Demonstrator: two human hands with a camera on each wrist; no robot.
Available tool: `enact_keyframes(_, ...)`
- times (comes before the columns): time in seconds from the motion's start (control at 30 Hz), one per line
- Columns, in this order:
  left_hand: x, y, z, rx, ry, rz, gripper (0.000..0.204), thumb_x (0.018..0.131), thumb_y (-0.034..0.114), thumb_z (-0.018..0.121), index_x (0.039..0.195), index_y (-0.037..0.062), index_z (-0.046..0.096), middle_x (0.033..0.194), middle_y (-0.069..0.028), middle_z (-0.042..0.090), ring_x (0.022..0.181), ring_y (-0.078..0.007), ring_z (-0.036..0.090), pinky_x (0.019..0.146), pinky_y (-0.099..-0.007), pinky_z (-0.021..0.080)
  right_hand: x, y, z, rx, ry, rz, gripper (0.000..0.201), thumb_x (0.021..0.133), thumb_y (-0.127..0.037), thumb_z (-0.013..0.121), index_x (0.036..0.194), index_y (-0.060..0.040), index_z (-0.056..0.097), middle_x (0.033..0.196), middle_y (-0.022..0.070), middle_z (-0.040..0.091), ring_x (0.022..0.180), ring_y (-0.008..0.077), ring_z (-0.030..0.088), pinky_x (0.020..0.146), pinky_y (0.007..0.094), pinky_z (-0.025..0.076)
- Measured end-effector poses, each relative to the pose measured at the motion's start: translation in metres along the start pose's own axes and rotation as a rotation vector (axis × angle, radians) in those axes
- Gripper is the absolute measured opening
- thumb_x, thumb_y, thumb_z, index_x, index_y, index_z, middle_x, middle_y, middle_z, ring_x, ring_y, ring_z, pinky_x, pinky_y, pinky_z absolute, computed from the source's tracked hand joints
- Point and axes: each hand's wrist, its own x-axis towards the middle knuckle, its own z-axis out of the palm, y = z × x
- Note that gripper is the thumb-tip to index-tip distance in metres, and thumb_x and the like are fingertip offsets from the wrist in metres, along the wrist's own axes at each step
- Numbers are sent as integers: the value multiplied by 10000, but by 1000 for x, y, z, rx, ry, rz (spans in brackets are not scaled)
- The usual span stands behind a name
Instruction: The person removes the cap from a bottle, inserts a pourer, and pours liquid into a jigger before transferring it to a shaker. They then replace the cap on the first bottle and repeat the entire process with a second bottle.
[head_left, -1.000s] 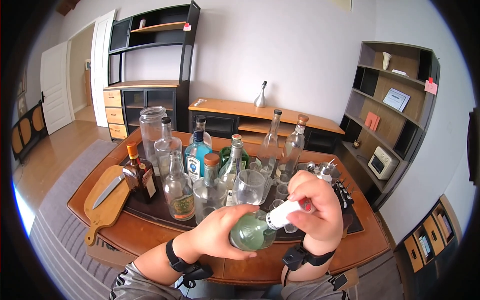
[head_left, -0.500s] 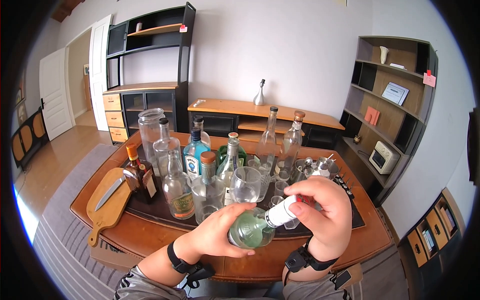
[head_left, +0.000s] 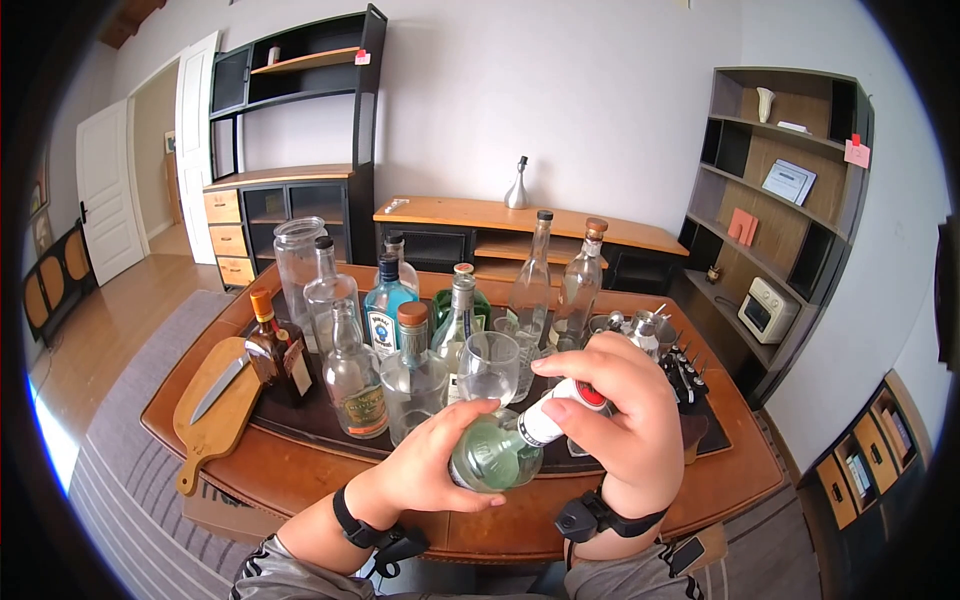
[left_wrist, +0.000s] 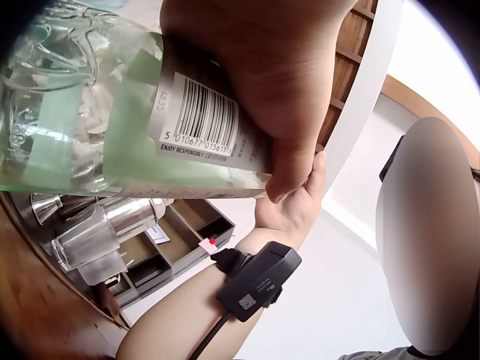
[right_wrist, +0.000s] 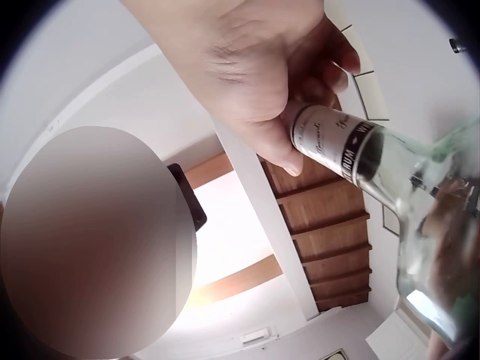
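A clear green-tinted rum bottle (head_left: 497, 462) is tilted above the table's near edge, its neck slanting up to the right. Around its body my left hand (head_left: 430, 452) keeps a grip; the left wrist view shows the thumb near a barcode label (left_wrist: 201, 118). My right hand (head_left: 636, 425) holds the upper neck, thumb and fingers about the red-topped cap (head_left: 592, 392). In the right wrist view the white neck label (right_wrist: 330, 142) reads RUM, and the thumb lies along its upper end. Just behind the bottle stands a clear drinking glass (head_left: 490, 368).
Several bottles crowd the dark mat, among them a blue bottle (head_left: 385, 318) and an orange-capped brown bottle (head_left: 280, 355). At left a knife (head_left: 220, 388) lies on a wooden cutting board (head_left: 205, 440). Metal bar tools (head_left: 645, 330) stand behind my right hand.
The right hand has shifted slightly and its fingers have loosened and spread around the cap, showing more of the red top. The left hand keeps its hold on the bottle.
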Motion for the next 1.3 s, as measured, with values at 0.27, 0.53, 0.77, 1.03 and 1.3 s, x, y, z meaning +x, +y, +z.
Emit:
enact_keyframes(0.27, -3, 3, -2, 36, 20, 40, 1020, 581, 309, 935, 1399, -5, 412, 1250, -211, 573, 1129, -371, 592, 977, -423, 470, -4, 10, 2, 332, 4, -173, 483, 805, -120, 760, 1261, -26, 631, 1047, 120, 612, 889, 237, 563, 800, 343, 449)
enact_keyframes(0.53, -3, 7, 0, 41, 26, 50, 1009, 585, 309, 934, 1393, -4, 418, 1212, -199, 588, 1082, -361, 607, 947, -422, 479, -3, -7, 10, -25, 97, 1, 300, 779, -176, 794, 1010, -28, 675, 809, 89, 616, 709, 240, 543, 639, 342, 413)
enact_keyframes(0.77, -8, 4, -2, 42, 45, 47, 1039, 562, 320, 944, 1395, 0, 411, 1232, -204, 580, 1108, -364, 603, 964, -417, 475, -3, 0, -3, 135, -11, -150, 351, 827, -86, 717, 1163, -13, 649, 907, 102, 635, 798, 267, 562, 747, 351, 428)
enact_keyframes(1.03, -14, -10, -1, -45, 89, -8, 1035, 560, 322, 948, 1388, 2, 418, 1249, -206, 569, 1118, -365, 599, 969, -415, 474, 1, -1, 10, 122, 54, -145, 351, 827, -104, 720, 1156, -7, 650, 872, 105, 613, 776, 268, 556, 733, 351, 435)
enact_keyframes(1.3, -11, 4, 0, 54, 46, 89, 998, 579, 332, 935, 1377, 4, 433, 1210, -200, 593, 1070, -367, 613, 942, -426, 487, -1, -12, 23, -38, 190, -105, 214, 753, -169, 809, 820, -52, 642, 637, 57, 531, 563, 253, 476, 546, 352, 365)
